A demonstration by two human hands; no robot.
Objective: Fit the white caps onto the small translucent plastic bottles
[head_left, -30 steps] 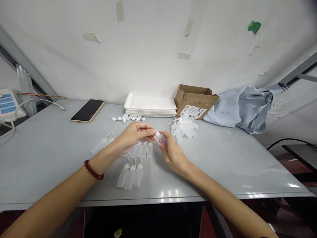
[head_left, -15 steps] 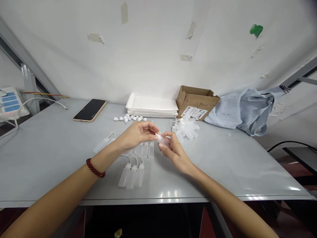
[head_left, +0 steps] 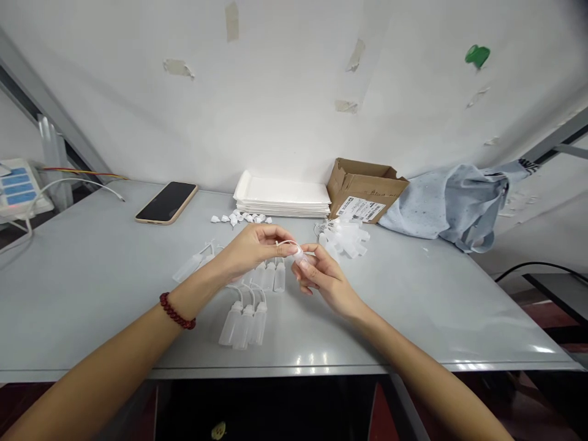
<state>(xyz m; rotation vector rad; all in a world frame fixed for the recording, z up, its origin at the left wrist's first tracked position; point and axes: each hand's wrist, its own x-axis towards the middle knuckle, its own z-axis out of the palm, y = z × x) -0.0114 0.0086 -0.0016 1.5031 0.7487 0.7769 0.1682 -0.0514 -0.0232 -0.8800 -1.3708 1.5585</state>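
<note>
Between my two hands is a small translucent squeeze bottle (head_left: 299,255) with a white cap and a thin bent tube at its top. My right hand (head_left: 324,275) is closed around its body, which the fingers largely hide. With thumb and fingertips, my left hand (head_left: 261,245) pinches the bottle at its cap end, where the tube curves over the fingers. Three similar bottles with bent tubes (head_left: 245,321) lie side by side below my left hand. More tubed bottles (head_left: 271,277) show behind the left hand, partly covered by it.
Loose white caps (head_left: 241,217) lie before a stack of white envelopes (head_left: 282,196). Further right, a pile of translucent bottles (head_left: 344,237) sits by an open cardboard box (head_left: 367,190). A phone (head_left: 168,203) lies at left; light-blue cloth (head_left: 441,202) rests at right.
The bottle has turned in my hands, so its bent tube now shows above my left fingers. My right fingers have curled further around the body. Everything on the table stays in place.
</note>
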